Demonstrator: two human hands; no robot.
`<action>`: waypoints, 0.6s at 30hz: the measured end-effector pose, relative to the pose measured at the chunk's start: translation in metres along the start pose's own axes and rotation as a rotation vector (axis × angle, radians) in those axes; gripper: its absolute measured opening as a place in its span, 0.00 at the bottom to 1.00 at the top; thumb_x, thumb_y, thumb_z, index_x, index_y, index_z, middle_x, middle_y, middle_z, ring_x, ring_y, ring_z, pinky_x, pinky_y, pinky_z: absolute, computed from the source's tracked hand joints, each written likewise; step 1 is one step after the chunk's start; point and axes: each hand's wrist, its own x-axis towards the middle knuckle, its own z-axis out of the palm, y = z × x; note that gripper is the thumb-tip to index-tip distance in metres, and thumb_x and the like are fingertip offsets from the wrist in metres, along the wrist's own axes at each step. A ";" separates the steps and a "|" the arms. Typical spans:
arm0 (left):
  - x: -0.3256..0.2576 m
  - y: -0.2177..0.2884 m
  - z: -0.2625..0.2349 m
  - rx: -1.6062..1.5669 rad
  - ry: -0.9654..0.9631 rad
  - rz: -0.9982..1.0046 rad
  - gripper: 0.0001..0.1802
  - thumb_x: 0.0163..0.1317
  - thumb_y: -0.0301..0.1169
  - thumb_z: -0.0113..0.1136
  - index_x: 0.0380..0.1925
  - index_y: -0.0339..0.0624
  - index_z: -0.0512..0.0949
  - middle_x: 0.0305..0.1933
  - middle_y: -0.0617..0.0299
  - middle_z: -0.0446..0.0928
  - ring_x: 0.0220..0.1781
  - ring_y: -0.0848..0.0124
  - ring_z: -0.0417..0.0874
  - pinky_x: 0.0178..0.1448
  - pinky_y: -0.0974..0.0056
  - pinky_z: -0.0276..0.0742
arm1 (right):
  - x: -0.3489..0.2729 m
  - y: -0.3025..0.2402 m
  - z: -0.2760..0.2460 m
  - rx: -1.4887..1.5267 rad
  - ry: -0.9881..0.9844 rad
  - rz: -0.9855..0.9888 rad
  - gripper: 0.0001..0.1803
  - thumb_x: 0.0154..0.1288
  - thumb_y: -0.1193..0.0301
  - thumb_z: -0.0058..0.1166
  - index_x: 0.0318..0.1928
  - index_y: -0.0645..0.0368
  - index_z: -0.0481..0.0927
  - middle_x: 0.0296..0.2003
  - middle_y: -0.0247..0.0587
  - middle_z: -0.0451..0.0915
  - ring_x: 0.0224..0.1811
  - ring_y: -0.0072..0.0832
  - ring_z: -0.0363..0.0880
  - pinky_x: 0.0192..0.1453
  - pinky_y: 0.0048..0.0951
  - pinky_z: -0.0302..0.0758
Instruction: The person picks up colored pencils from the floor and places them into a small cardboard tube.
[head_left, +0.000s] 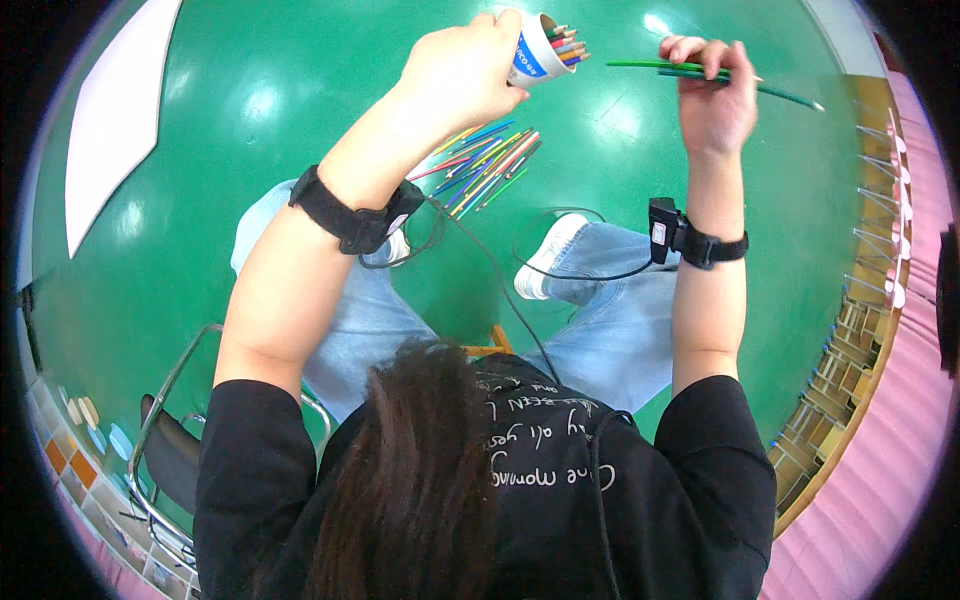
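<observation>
My left hand grips a white paper cup with a blue label, tipped so that its mouth faces right. Several colored pencils stick out of that mouth, their points outward. Off to the right, my right hand is closed around green colored pencils, at least two, lying roughly crosswise in the fingers and apart from the cup. Below the cup, a loose heap of colored pencils in many colors lies on the green floor. My left palm and most of its fingertips are hidden.
Black straps with small boxes circle both wrists, and thin black cables run from them across my lap. My jeans-clad legs and white shoes flank the heap. A white board lies far left; a metal-framed chair stands lower left; wooden shelving lines the right.
</observation>
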 end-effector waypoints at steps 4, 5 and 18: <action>-0.003 0.018 0.001 0.018 -0.110 0.017 0.33 0.46 0.40 0.69 0.50 0.42 0.65 0.42 0.50 0.76 0.43 0.52 0.81 0.44 0.55 0.78 | -0.021 -0.023 -0.004 -0.089 0.080 -0.065 0.24 0.73 0.59 0.26 0.26 0.59 0.69 0.29 0.50 0.77 0.30 0.28 0.70 0.32 0.25 0.67; -0.003 0.021 0.003 0.020 -0.112 0.026 0.33 0.46 0.40 0.69 0.50 0.42 0.65 0.42 0.50 0.76 0.43 0.52 0.81 0.44 0.55 0.78 | -0.025 -0.020 -0.006 0.001 0.028 -0.037 0.24 0.73 0.57 0.28 0.29 0.59 0.71 0.28 0.48 0.77 0.23 0.21 0.67 0.23 0.19 0.60; -0.005 0.042 0.016 -0.074 -0.155 0.143 0.34 0.45 0.40 0.70 0.50 0.41 0.66 0.43 0.51 0.76 0.44 0.54 0.81 0.45 0.57 0.78 | -0.038 0.026 0.006 -0.207 0.031 0.197 0.09 0.68 0.67 0.52 0.34 0.59 0.75 0.26 0.33 0.78 0.18 0.13 0.66 0.22 0.15 0.63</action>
